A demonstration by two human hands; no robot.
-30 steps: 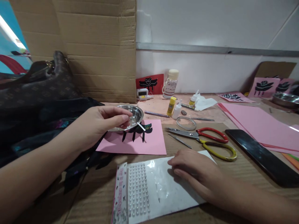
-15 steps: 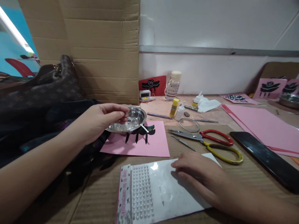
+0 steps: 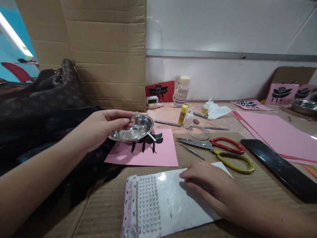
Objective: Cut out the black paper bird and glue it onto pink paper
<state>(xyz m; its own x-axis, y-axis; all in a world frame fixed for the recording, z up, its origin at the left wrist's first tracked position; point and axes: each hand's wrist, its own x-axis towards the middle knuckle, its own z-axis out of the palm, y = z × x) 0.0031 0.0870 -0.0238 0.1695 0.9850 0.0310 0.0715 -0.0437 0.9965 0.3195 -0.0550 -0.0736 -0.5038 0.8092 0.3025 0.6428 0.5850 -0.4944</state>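
My left hand hovers over the left rim of a shallow steel bowl, thumb and forefinger pinched together. Anything between those fingertips is too small to make out. Under the bowl lies a pink card with a black cut-out on it, partly covered by the bowl. A thin white strip leans across the bowl's right rim. My right hand rests loosely, fingers slightly bent and apart, on a sheet of stick-on pearls, whose rows show at its left end.
Scissors with red and yellow handles, tweezers and a black phone lie to the right. Behind stand a glue stick, a glue bottle and a lidded flask. Pink sheets lie far right; a handbag sits left.
The view has shifted a little, so everything sits slightly further left. Both hands keep nearly the same pose and place over the bowl and the pearl sheet.
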